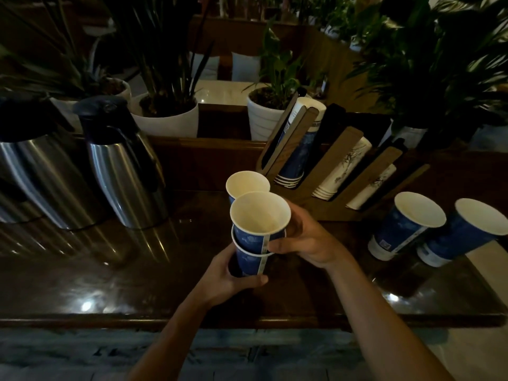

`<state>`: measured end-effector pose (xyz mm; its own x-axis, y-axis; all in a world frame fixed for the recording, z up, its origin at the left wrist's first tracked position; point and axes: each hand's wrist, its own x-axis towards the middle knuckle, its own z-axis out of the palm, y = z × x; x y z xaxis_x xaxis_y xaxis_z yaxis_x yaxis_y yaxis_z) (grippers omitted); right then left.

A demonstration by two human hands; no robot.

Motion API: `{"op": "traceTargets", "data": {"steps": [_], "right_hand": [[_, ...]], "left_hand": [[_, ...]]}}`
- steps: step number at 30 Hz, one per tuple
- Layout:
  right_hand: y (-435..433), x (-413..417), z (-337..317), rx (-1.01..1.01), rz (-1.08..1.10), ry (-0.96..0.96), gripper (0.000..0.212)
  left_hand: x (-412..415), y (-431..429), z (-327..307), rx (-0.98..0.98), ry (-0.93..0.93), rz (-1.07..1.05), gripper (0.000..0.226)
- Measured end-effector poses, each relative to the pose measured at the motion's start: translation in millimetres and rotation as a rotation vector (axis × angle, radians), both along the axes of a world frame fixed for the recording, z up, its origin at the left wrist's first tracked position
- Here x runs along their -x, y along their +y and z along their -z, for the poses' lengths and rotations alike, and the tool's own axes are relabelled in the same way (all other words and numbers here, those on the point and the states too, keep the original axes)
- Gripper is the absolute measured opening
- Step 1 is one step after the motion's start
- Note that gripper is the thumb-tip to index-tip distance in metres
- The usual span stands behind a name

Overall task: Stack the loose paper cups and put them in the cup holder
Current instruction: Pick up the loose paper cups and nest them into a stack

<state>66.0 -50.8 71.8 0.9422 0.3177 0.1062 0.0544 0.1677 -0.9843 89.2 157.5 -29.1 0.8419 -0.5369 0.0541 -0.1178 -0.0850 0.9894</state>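
Two hands held blue cups just above the dark table (110, 270): the left hand (231, 281) curled round the bottom cup (248, 264), and the right hand (308, 240) gripped the top cup (259, 215), which sat partway inside it. A third cup (247, 185) showed just behind them, and two more cups (404, 229) (464, 235) stood well off to the right. Farther back, the wooden holder (341, 155) held rows of cups, with two shiny jugs (123, 166) (35, 171) on the left and plants (165, 78) behind.
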Motion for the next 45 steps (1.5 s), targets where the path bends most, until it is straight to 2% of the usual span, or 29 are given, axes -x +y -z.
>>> {"op": "traceTargets", "data": {"steps": [8, 12, 15, 18, 21, 26, 29, 36, 45], "right_hand": [[-3.0, 5.1, 4.4, 0.076, -0.062, 0.005, 0.077], [-7.3, 11.5, -6.6, 0.131, -0.110, -0.016, 0.087], [-5.7, 14.3, -26.6, 0.215, -0.036, -0.060, 0.090], [9.3, 11.7, -53.3, 0.457, 0.056, -0.226, 0.077], [32.2, 5.6, -72.9, 0.821, 0.081, -0.391, 0.058], [62.0, -1.5, -68.1, 1.201, -0.155, -0.492, 0.051], [67.8, -1.6, -55.8, 1.360, -0.178, -0.585, 0.042], [74.0, -1.6, -46.2, 1.439, -0.065, -0.626, 0.019], [52.4, 12.6, -51.4, 1.374, -0.002, -0.569, 0.041]], "left_hand": [[1.5, -0.2, -3.3, 0.008, 0.020, 0.013, 0.070], [2.7, -0.1, -4.2, 0.002, 0.027, 0.019, 0.071], [5.8, -0.6, -9.3, -0.002, 0.033, 0.014, 0.069], [7.7, -0.6, -11.6, -0.017, 0.044, 0.013, 0.067], [9.1, 0.2, -11.5, -0.006, 0.049, 0.022, 0.065], [13.5, -0.1, -15.4, 0.011, 0.029, 0.030, 0.070], [14.6, -1.6, -18.4, 0.039, -0.007, 0.039, 0.070], [20.9, -9.1, -14.1, 0.088, -0.024, -0.002, 0.065], [22.1, -9.2, -7.0, 0.069, 0.006, -0.033, 0.057]]}}
